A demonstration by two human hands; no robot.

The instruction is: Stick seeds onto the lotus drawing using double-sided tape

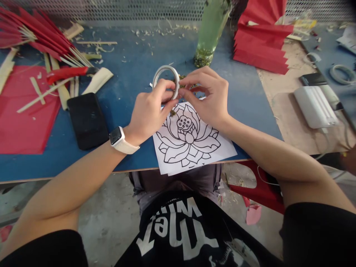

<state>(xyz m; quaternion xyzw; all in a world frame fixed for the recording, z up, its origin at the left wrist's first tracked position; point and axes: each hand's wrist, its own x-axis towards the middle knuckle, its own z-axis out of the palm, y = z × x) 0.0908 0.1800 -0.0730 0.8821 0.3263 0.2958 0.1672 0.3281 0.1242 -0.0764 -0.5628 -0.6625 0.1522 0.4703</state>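
Note:
My left hand (151, 109) grips a roll of white tape (177, 83) by its lower rim, holding it up on edge above the table. The fingers of my right hand (210, 92) are pinched together at the roll's right side, touching the tape there; a loose tape end cannot be made out. Under both hands lie sheets of white paper (191, 152), the top one printed with a black outline of a lotus flower. Small dark seed-like bits (182, 78) are scattered behind the roll, with a little clump on the paper's upper part.
Left are a black phone (87, 120), a red-handled knife (68, 75), red paper (27, 122) and pleated red fans (47, 33). A bottle of greenish liquid (211, 31) stands behind my hands. Right are pleated red paper (261, 46) and a white power bank (315, 107) with a cable.

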